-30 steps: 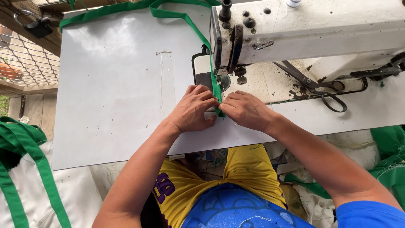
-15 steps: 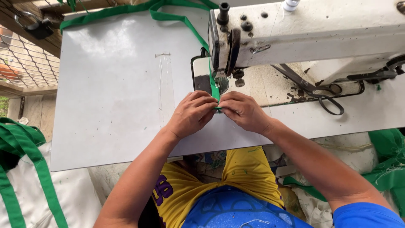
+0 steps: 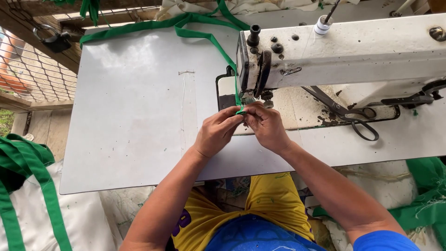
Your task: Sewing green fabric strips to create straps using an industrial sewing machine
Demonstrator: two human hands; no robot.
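My left hand (image 3: 216, 132) and my right hand (image 3: 266, 127) meet just in front of the needle of a white sewing machine (image 3: 344, 53). Both pinch the near end of a narrow green strap (image 3: 206, 36). The strap runs from my fingertips up past the machine head and loops across the far side of the white table (image 3: 130, 130). The needle area itself is mostly hidden behind my fingers.
Black scissors (image 3: 355, 118) lie on the machine bed to the right. White bags with green straps (image 3: 32, 195) sit at the lower left, green cloth (image 3: 425, 195) at the lower right. A wire mesh fence (image 3: 28, 65) stands at the left.
Both hands have moved up the table, closer to the needle, and now pinch the strap end with fingertips instead of pressing it flat.
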